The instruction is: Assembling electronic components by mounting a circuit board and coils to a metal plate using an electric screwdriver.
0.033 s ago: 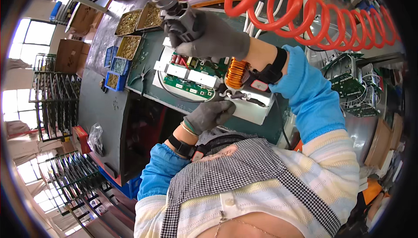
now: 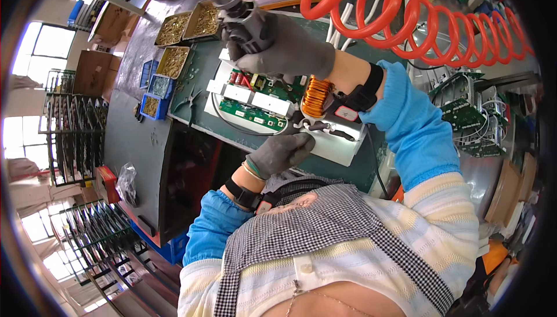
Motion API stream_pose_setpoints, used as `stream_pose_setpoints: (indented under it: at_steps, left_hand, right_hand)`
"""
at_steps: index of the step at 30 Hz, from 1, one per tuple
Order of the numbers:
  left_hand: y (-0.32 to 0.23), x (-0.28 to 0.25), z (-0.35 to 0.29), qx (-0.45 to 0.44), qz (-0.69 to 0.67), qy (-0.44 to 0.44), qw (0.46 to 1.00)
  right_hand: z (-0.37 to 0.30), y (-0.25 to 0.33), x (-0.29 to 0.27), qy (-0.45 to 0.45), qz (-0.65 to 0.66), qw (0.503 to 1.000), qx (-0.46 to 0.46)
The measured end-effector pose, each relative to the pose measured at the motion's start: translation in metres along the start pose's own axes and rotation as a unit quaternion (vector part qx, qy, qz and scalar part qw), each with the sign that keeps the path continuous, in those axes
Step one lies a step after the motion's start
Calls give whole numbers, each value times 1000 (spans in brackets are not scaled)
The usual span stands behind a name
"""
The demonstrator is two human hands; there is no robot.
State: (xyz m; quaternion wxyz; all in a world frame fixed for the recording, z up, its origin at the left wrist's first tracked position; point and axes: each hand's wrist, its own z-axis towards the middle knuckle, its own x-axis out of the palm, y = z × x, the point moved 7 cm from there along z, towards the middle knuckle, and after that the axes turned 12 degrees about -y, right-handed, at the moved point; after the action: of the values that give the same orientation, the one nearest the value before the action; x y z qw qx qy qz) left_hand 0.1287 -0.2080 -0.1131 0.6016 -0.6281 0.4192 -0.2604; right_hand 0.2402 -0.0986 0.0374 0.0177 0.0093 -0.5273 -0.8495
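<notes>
My right hand [image 2: 290, 53], in a grey glove, grips a grey power screwdriver [image 2: 246, 26] over a green circuit board [image 2: 250, 115]. Its metal upper part runs up to the top edge; its tip is hidden behind the hand. The board carries white blocks, red parts and a copper-wound coil [image 2: 316, 96], and sits on a white base plate [image 2: 339, 153]. My gloved left hand [image 2: 282, 153] is closed at the near edge of that plate, beside short black cables [image 2: 325, 127] with white sleeves. What its curled fingers hold, if anything, is hidden.
A coiled red air hose [image 2: 394, 26] hangs across the upper right. Trays of brass-coloured screws [image 2: 172, 31] and small blue bins [image 2: 159, 86] stand left of the board, with pliers [image 2: 188, 105] close by. More boards [image 2: 464, 114] lie at right; black racks [image 2: 75, 134] stand at far left.
</notes>
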Motion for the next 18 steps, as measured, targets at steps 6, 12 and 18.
stream_pose_setpoints:
  at_steps: [6, 12, 18]
  left_hand:
    - [15, -8, -38, -225, -300, -98, 922]
    - [9, -54, -61, -128, -315, -195, 920]
    - [-13, -69, -72, -85, -385, -205, 896]
  right_hand:
    - [-4, 2, -5, 2, 24, 999, 32]
    - [-4, 32, 5, 87, 105, 990, 41]
    - [-15, 105, -12, -66, 169, 982, -57]
